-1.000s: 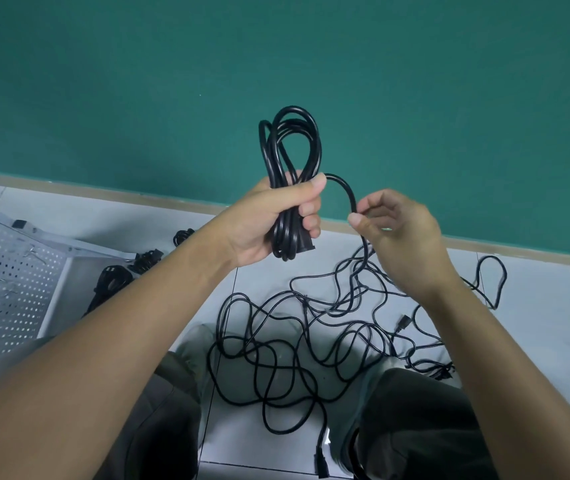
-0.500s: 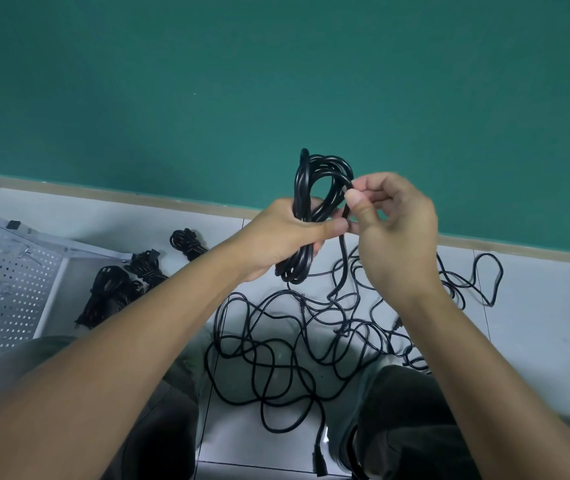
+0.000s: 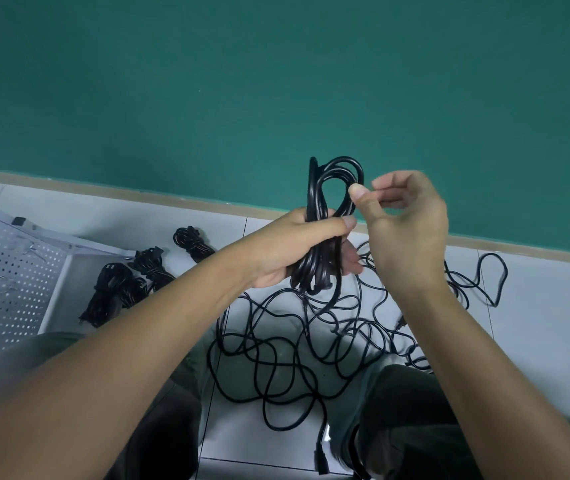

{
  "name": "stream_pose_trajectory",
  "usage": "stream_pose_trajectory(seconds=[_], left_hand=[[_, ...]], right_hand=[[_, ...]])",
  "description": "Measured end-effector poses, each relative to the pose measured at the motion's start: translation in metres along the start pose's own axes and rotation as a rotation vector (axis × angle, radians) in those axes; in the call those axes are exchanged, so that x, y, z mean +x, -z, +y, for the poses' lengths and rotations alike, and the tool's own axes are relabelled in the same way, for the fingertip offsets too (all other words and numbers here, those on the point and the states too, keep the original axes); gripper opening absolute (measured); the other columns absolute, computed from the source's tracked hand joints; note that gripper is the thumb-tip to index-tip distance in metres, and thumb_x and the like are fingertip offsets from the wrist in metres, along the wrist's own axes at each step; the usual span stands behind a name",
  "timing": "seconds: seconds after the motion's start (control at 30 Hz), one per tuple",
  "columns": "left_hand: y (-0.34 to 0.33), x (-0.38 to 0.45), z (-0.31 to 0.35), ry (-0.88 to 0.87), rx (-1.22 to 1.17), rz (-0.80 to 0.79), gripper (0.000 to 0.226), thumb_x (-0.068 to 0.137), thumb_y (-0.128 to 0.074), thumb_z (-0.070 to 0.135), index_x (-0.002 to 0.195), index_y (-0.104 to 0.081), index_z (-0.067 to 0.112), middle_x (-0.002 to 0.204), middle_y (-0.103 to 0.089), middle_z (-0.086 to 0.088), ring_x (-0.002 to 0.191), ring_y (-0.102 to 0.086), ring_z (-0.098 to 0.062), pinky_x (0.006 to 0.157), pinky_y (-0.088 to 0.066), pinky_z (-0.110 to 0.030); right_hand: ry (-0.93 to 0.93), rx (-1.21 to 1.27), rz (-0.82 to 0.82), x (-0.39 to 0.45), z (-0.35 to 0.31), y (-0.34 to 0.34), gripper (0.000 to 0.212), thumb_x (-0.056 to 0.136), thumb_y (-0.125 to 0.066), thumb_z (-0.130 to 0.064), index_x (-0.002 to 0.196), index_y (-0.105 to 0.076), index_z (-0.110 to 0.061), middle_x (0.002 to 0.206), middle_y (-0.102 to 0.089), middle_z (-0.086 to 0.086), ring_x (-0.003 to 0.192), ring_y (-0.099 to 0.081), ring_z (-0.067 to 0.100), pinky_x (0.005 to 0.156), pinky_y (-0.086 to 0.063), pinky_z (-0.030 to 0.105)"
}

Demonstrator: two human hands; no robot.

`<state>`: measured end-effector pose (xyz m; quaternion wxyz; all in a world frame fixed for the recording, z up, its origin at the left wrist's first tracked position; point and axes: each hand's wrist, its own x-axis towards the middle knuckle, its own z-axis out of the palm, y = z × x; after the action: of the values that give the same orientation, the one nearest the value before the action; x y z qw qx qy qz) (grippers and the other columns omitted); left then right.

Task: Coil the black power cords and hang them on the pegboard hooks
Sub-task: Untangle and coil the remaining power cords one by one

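From the head view, the task's thing is a black power cord, part of it gathered into a coil held up in front of the green wall, the rest trailing down into a loose tangle of cord on the tiled floor between the person's knees. The cord looks light and limp but springy: its loops hold a rounded shape yet would likely spread open if released, so the sensible place to hold is the waist of the bundle, where all the strands cross. The smooth jacket may slip through a light pinch, which suits feeding in new length.

The left hand is wrapped around that waist, thumb pressed across the front and fingers curled behind, clamping the strands together. The right hand sits just beside the top loop, its thumb and forefinger narrowed to a pinch at the outermost strand; whether they truly grip it cannot be told.

To the left, three finished bundles lie on the floor beside a white pegboard, which appears to be lying there.
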<state>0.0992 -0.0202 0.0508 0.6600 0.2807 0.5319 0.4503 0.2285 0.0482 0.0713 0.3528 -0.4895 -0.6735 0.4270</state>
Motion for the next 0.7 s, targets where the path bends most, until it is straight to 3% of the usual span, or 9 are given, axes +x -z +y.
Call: stream_pose_trajectory(seconds=[0.07, 0.13, 0.17, 0.27, 0.4, 0.53, 0.6, 0.67, 0.7], left_hand=[[-0.004, 0.000, 0.003, -0.025, -0.052, 0.029, 0.030, 0.107, -0.053, 0.026, 0.080, -0.051, 0.013, 0.063, -0.054, 0.000, 0.064, -0.065, -0.021, 0.072, -0.060, -0.037], [-0.004, 0.001, 0.007, -0.065, -0.142, 0.088, 0.036, 0.106, -0.054, 0.029, 0.074, -0.047, 0.016, 0.059, -0.041, 0.003, 0.054, -0.053, -0.015, 0.063, -0.057, -0.031], [-0.002, 0.002, 0.010, -0.073, -0.208, 0.117, 0.037, 0.105, -0.056, 0.031, 0.072, -0.046, 0.017, 0.057, -0.038, 0.004, 0.051, -0.049, -0.013, 0.062, -0.057, -0.029], [0.008, 0.002, 0.020, -0.101, -0.405, 0.186, 0.035, 0.101, -0.060, 0.034, 0.072, -0.048, 0.020, 0.055, -0.042, 0.007, 0.051, -0.052, -0.010, 0.063, -0.057, -0.027], [0.029, 0.005, 0.025, -0.214, -0.562, 0.374, 0.030, 0.100, -0.065, 0.031, 0.076, -0.053, 0.017, 0.061, -0.055, 0.005, 0.062, -0.065, -0.012, 0.072, -0.060, -0.028], [0.045, 0.007, 0.026, -0.314, -0.733, 0.593, 0.024, 0.099, -0.068, 0.030, 0.088, -0.056, 0.013, 0.065, -0.060, 0.002, 0.064, -0.068, -0.015, 0.071, -0.060, -0.029], [0.048, 0.008, 0.026, -0.341, -0.756, 0.689, 0.025, 0.099, -0.069, 0.029, 0.088, -0.054, 0.013, 0.062, -0.056, 0.002, 0.058, -0.063, -0.016, 0.067, -0.059, -0.030], [0.048, 0.011, 0.024, -0.353, -0.693, 0.771, 0.027, 0.099, -0.069, 0.027, 0.086, -0.051, 0.013, 0.057, -0.052, 0.002, 0.051, -0.056, -0.016, 0.064, -0.056, -0.031], [0.048, 0.012, 0.022, -0.361, -0.616, 0.801, 0.027, 0.100, -0.068, 0.026, 0.085, -0.050, 0.014, 0.055, -0.051, 0.003, 0.050, -0.053, -0.016, 0.063, -0.055, -0.032]], right_hand=[[-0.076, -0.003, -0.072, 0.002, 0.009, -0.001, 0.025, 0.097, -0.067, -0.042, 0.104, -0.061, -0.019, 0.100, -0.070, 0.000, 0.091, -0.066, 0.002, 0.091, -0.054, 0.025], [-0.187, 0.052, -0.249, 0.001, 0.015, -0.004, 0.036, 0.104, -0.051, -0.049, 0.106, -0.064, -0.016, 0.096, -0.074, -0.001, 0.093, -0.071, 0.016, 0.096, -0.056, 0.049], [-0.242, 0.087, -0.343, -0.002, 0.016, -0.007, 0.045, 0.106, -0.042, -0.052, 0.106, -0.067, -0.015, 0.090, -0.075, -0.003, 0.091, -0.072, 0.017, 0.095, -0.056, 0.053], [-0.321, 0.051, -0.590, -0.014, 0.011, -0.013, 0.071, 0.101, -0.017, -0.066, 0.115, -0.070, -0.022, 0.092, -0.078, -0.008, 0.095, -0.075, 0.014, 0.101, -0.054, 0.049], [-0.351, 0.006, -0.837, -0.028, 0.007, -0.024, 0.092, 0.083, -0.004, -0.083, 0.122, -0.065, -0.027, 0.100, -0.079, -0.006, 0.114, -0.068, 0.017, 0.115, -0.038, 0.045], [-0.294, -0.095, -0.941, -0.036, 0.004, -0.028, 0.085, 0.091, -0.011, -0.083, 0.108, -0.073, -0.027, 0.105, -0.077, -0.014, 0.117, -0.064, 0.010, 0.115, -0.037, 0.042], [-0.214, -0.199, -0.974, -0.039, 0.000, -0.028, 0.068, 0.103, -0.027, -0.067, 0.097, -0.074, -0.019, 0.102, -0.077, -0.012, 0.098, -0.067, 0.003, 0.104, -0.045, 0.035], [-0.121, -0.270, -1.005, -0.041, -0.004, -0.027, 0.046, 0.108, -0.041, -0.045, 0.102, -0.069, -0.010, 0.089, -0.077, -0.005, 0.067, -0.062, 0.001, 0.078, -0.050, 0.031], [-0.077, -0.289, -1.001, -0.042, -0.006, -0.025, 0.038, 0.108, -0.045, -0.038, 0.108, -0.066, -0.006, 0.081, -0.075, -0.001, 0.061, -0.060, 0.004, 0.073, -0.051, 0.033]])
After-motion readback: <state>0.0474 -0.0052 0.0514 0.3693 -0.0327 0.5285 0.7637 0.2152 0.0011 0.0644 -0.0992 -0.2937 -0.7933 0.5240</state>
